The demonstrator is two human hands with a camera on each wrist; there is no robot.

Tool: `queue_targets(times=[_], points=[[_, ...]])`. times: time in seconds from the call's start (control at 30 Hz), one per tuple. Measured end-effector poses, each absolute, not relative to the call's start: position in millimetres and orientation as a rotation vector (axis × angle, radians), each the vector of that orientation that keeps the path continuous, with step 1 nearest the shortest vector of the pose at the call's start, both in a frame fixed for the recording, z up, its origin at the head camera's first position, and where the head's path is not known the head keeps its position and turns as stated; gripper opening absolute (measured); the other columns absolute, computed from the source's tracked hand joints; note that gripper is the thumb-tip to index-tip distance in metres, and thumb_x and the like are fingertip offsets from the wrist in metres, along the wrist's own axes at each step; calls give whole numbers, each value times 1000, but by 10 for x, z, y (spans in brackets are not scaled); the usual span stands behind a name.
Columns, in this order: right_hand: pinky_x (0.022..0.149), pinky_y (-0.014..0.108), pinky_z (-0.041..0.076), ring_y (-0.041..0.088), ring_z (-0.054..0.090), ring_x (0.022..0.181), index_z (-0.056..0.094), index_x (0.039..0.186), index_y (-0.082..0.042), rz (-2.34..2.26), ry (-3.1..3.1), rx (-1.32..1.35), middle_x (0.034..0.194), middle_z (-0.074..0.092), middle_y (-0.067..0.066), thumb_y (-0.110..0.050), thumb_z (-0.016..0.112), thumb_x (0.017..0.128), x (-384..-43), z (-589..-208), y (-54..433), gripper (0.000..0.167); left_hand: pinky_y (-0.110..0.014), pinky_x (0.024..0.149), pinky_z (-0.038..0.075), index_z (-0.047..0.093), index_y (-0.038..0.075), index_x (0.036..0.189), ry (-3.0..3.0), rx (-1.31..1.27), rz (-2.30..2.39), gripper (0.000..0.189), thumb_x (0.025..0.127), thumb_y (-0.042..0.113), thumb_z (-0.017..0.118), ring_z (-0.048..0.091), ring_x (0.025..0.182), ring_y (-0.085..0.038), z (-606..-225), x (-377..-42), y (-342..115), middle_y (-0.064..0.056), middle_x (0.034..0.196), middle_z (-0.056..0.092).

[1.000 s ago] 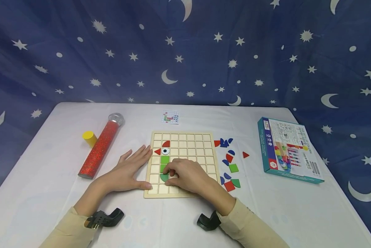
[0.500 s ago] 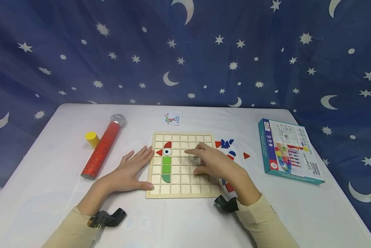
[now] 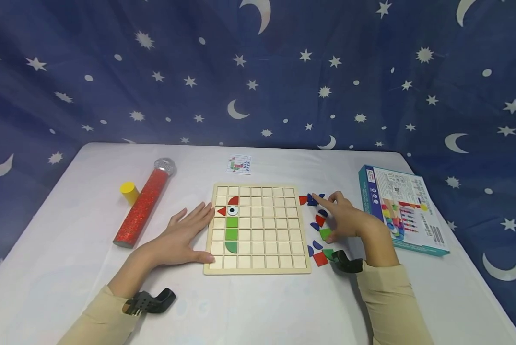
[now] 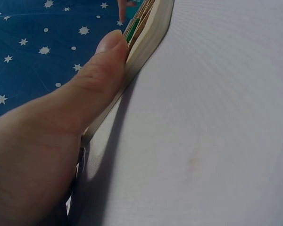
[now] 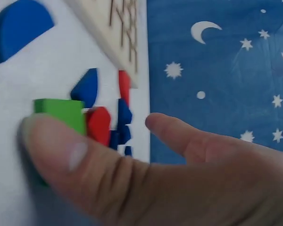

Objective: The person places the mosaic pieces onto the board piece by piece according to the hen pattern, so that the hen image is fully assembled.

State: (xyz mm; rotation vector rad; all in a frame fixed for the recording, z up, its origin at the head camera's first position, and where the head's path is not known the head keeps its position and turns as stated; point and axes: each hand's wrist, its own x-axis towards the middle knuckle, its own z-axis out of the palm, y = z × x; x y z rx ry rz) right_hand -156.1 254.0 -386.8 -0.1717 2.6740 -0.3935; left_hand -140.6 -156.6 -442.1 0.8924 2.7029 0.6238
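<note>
My left hand [image 3: 178, 239] lies with straight fingers at the left edge of a wooden grid board [image 3: 266, 271]; its thumb [image 4: 101, 66] touches the board's side. On the board, a red triangle [image 3: 221, 211], a red quarter circle [image 3: 233, 201], an eye disc [image 3: 232, 211], two green squares [image 3: 231, 222] and a green quarter circle [image 3: 231, 247] form a column. My right hand [image 3: 348, 219] spreads over loose pieces to the right. Its index fingertip is at the blue pieces [image 3: 311, 201]; its thumb overlaps a loose green square [image 5: 61, 110] in the right wrist view.
A small picture card [image 3: 239, 164] of a bird lies behind the board. At left are a red glittery tube [image 3: 141, 208] and a yellow cylinder [image 3: 130, 192]. A box [image 3: 406, 211] lies at right, close to my right hand. More loose pieces, including a red square [image 3: 320, 259], lie beside the board.
My right hand has left the green quarter circle on the board, crossed to the right and now reaches over the loose pieces. My left hand stays at the board's edge.
</note>
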Motion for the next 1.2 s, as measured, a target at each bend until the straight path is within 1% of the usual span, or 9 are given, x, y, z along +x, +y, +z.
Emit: queue_targets(times=[0.2,0.3,0.4,0.6,0.67,0.73,0.93,1.07,1.2], points=[[91,44,50,29,44,109,25,151,-24,-437,2751,-274,128,33,15,-27,89,64,-1618,-3968,2495,108,-53,116,1,18,9,152,2708,895,638,115,68,72,66,5,149,-26,-4415,-1400,-1584,-4,161,9],[93,47,50,29,45,109,31,148,-24,-495,2782,-315,128,33,14,-29,88,64,-1636,-3988,2462,102,-53,117,1,18,9,152,2706,895,642,115,68,72,66,5,149,-26,-4411,-1399,-1584,-5,161,9],[93,47,50,28,48,108,41,140,-25,-525,2817,-328,126,35,12,-29,87,66,-1650,-4007,2454,87,-53,117,1,18,9,152,2705,895,637,115,68,72,65,5,149,-26,-4414,-1400,-1581,-5,161,9],[94,46,49,25,52,104,61,108,-19,-593,2836,-365,118,40,8,-24,85,69,-1676,-4042,2467,46,-53,117,1,18,9,152,2708,897,633,116,68,73,65,5,149,-26,-4409,-1400,-1578,-5,161,10],[94,43,50,24,52,101,64,100,-18,-604,2828,-366,114,43,6,-23,85,70,-1686,-4049,2468,37,-53,117,1,17,9,152,2710,900,632,116,68,73,64,5,149,-26,-4412,-1402,-1581,-5,161,10],[93,41,50,22,52,99,67,95,-18,-603,2821,-366,110,47,5,-22,84,70,-1695,-4053,2468,31,-53,117,1,17,10,153,2712,903,628,116,68,74,64,5,149,-26,-4417,-1405,-1583,-4,161,10],[89,39,52,20,53,92,70,94,-18,-543,2828,-353,101,57,3,-25,84,71,-1695,-4046,2459,28,-53,117,1,17,10,153,2711,901,628,117,67,75,63,4,149,-25,-4428,-1412,-1583,-4,161,9],[87,38,54,19,54,89,72,95,-18,-509,2825,-324,98,59,3,-25,85,69,-1682,-4028,2475,30,-53,117,1,17,10,153,2711,901,622,117,67,75,63,4,149,-25,-4438,-1414,-1577,-3,161,9],[89,38,54,19,54,90,73,95,-18,-512,2817,-315,98,59,4,-23,85,69,-1672,-4018,2504,30,-54,116,2,19,9,152,2715,909,637,116,67,73,65,5,149,-26,-4443,-1408,-1569,-5,161,10]])
